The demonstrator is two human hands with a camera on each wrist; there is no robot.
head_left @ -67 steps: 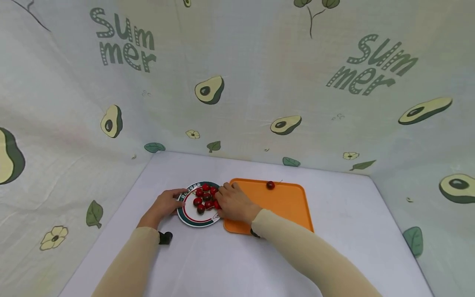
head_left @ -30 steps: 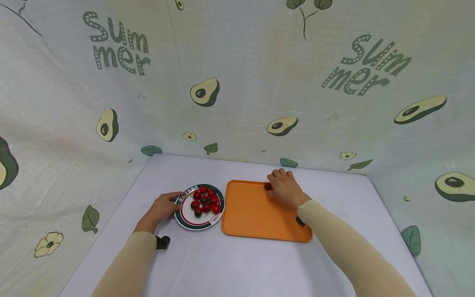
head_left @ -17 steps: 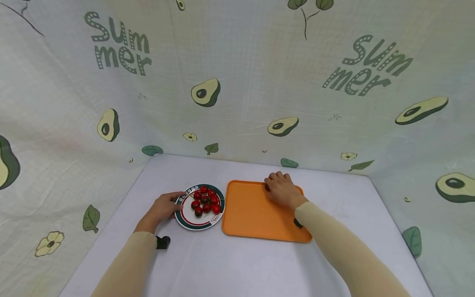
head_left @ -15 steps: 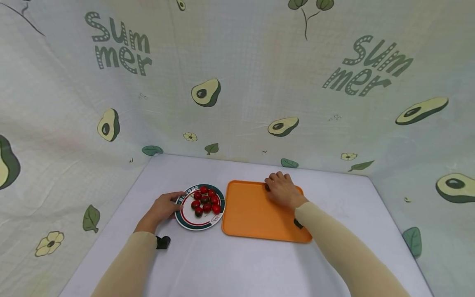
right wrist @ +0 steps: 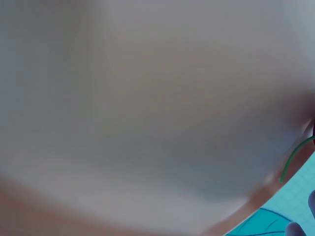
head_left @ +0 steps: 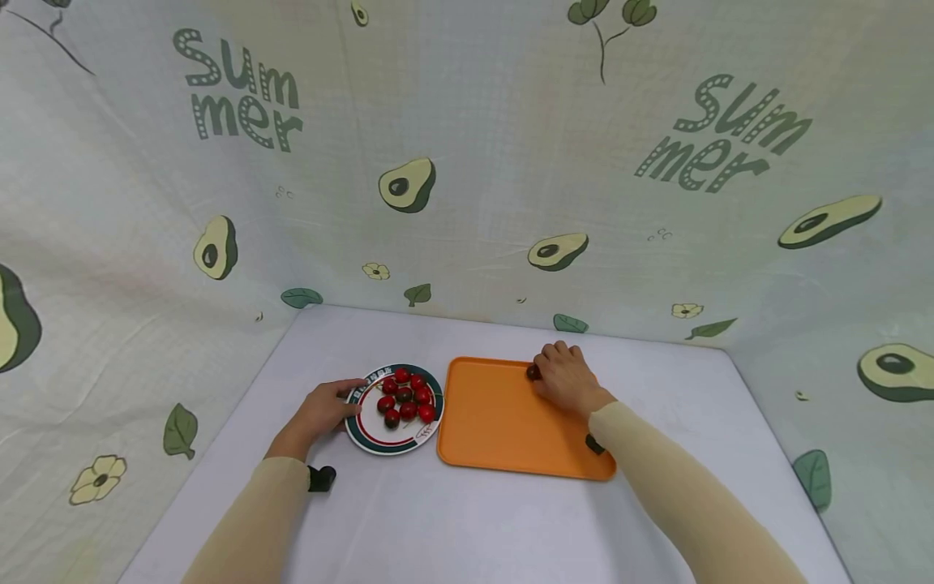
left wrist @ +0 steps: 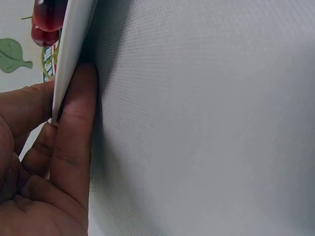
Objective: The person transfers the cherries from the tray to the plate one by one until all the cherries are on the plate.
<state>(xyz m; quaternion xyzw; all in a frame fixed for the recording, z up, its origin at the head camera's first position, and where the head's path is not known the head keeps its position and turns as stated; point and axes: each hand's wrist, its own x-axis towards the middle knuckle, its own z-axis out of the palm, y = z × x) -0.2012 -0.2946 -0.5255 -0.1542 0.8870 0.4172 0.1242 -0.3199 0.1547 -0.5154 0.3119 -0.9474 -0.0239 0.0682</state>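
Note:
A round white plate (head_left: 368,434) with a green and red rim holds several dark red cherries (head_left: 408,410). My left hand (head_left: 322,408) pinches its left rim; in the left wrist view the thumb lies on top and fingers (left wrist: 74,147) underneath the plate's edge (left wrist: 74,54). To the right, my right hand (head_left: 567,380) is over the back of an orange tray (head_left: 496,430), its curled fingertips at a single dark cherry (head_left: 533,372) near the tray's back edge. The right wrist view is mostly blurred; a green stem (right wrist: 295,157) and a sliver of cherry show at its right edge.
Plate and tray sit side by side on a white table (head_left: 467,519). A pale cloth (head_left: 481,203) printed with avocados, leaves and lettering hangs behind and along both sides.
My right hand has left the cherries on the plate and reached the cherry on the tray, lately shifting slightly right with it. My left hand has stayed at the plate's rim.

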